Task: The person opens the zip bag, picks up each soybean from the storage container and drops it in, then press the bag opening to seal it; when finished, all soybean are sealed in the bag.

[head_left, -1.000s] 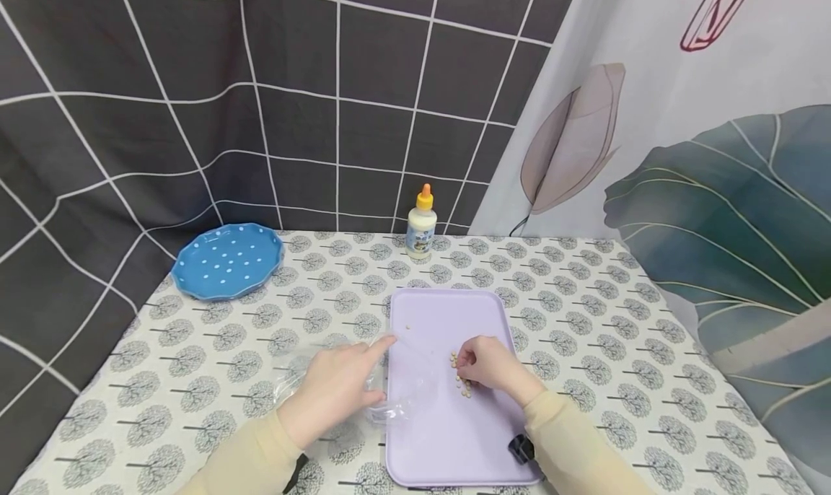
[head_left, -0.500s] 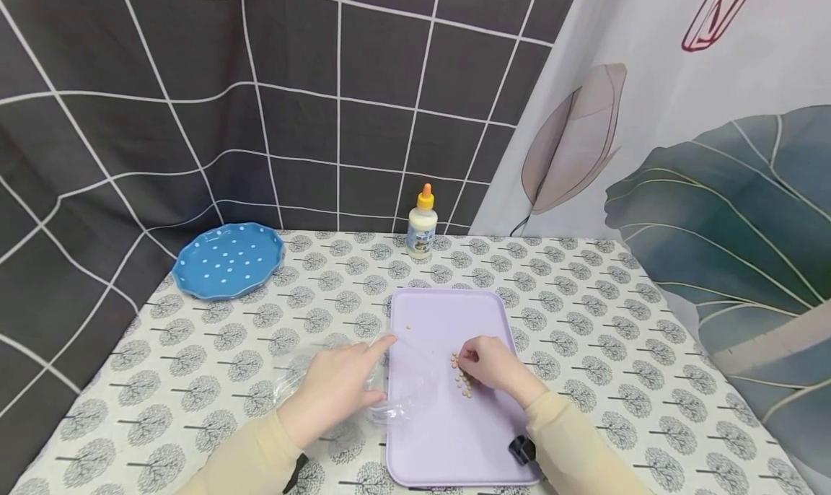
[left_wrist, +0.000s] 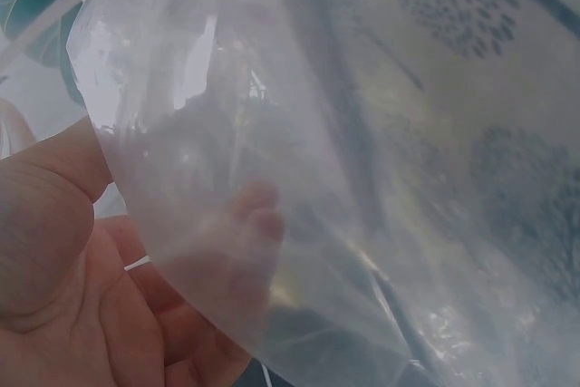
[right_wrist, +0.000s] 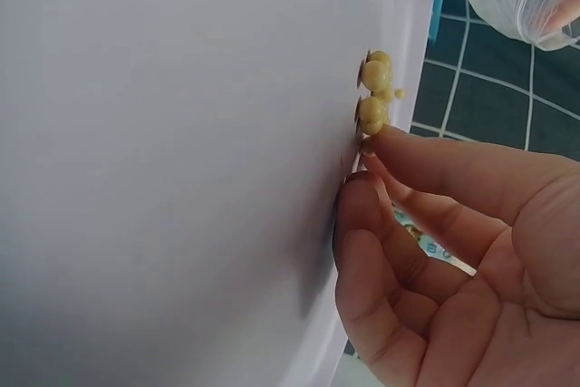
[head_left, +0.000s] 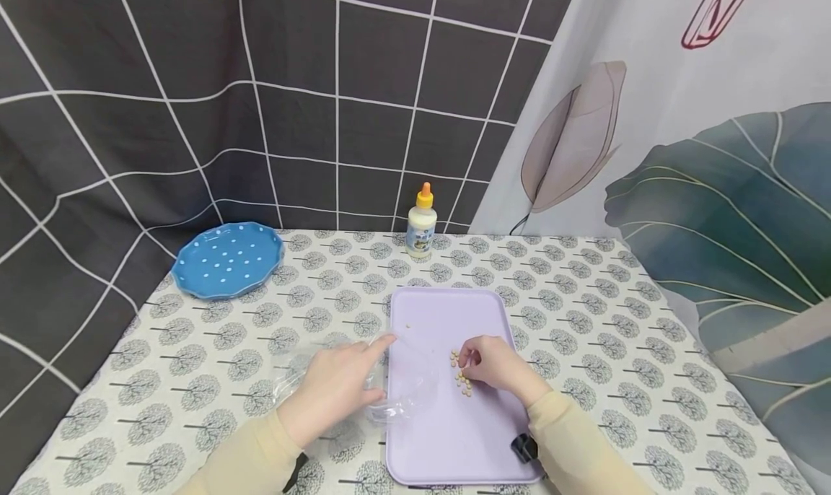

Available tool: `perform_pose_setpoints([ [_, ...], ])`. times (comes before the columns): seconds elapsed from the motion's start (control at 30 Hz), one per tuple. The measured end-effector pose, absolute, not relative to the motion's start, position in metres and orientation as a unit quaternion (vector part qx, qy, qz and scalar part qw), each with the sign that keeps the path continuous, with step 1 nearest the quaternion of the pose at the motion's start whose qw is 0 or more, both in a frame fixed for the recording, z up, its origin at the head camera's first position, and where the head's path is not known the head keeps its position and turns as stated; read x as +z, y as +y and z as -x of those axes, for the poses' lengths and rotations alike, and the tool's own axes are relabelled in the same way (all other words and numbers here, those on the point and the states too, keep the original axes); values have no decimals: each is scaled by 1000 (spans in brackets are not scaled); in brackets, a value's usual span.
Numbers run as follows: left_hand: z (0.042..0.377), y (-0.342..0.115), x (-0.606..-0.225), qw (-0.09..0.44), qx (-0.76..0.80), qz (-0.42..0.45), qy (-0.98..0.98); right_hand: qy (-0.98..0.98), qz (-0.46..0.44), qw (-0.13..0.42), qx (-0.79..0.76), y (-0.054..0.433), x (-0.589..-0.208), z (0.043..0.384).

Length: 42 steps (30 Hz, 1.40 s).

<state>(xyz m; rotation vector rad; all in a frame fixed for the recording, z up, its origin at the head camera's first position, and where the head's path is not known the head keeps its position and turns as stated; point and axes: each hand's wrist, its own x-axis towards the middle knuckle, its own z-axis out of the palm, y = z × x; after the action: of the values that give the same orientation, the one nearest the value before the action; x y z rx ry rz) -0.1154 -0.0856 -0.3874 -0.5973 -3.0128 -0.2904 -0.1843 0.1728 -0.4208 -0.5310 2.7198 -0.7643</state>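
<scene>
My left hand (head_left: pixel 334 383) holds a clear plastic bag (head_left: pixel 397 408) over the tray's left edge, index finger stretched out. In the left wrist view, curled fingers show through the bag (left_wrist: pixel 208 70) film. On the lilac tray (head_left: pixel 448 448), the thumb and fingers of my right hand (head_left: pixel 493 365) come together at a small pile of soybeans (head_left: pixel 464 388). The right wrist view has the thumb tip against a mostly hidden bean, beside more pale yellow soybeans (right_wrist: pixel 372 79). A lone bean (head_left: pixel 408 327) lies near the tray's upper left.
A blue polka-dot plate (head_left: pixel 227 260) is at the back left. Behind the tray stands a white bottle (head_left: pixel 421 228) with a yellow-orange cap. A tree-print cloth (head_left: pixel 558 314) covers the table, with a dark grid curtain (head_left: pixel 292 120) behind.
The right thumb and index finger have shifted slightly among the beans, and a small gap now shows between them. The left hand and bag stay where they were.
</scene>
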Motion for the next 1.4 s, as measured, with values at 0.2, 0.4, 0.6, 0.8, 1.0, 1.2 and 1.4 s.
perform_pose_setpoints([
  [0.2, 116, -85, -388, 27, -91, 196, -976, 937, 186, 135, -264, 172, -420, 184],
  [0.4, 117, -85, -387, 36, -90, 202, -975, 928, 191, 120, -298, 173, -417, 183],
  [0.6, 117, -84, -387, 39, -85, 203, -975, 902, 225, 116, -351, 164, -411, 176],
  [0.8, 118, -82, -387, 41, -85, 205, -974, 882, 243, 91, -393, 152, -406, 165],
  [1.0, 118, -81, -386, 36, -89, 201, -975, 877, 246, 55, -409, 148, -400, 159],
  [1.2, 118, -81, -387, 37, -90, 200, -975, 868, 272, 75, -408, 147, -400, 157],
  [1.4, 117, -81, -388, 39, -89, 197, -976, 875, 254, 75, -406, 151, -401, 159],
])
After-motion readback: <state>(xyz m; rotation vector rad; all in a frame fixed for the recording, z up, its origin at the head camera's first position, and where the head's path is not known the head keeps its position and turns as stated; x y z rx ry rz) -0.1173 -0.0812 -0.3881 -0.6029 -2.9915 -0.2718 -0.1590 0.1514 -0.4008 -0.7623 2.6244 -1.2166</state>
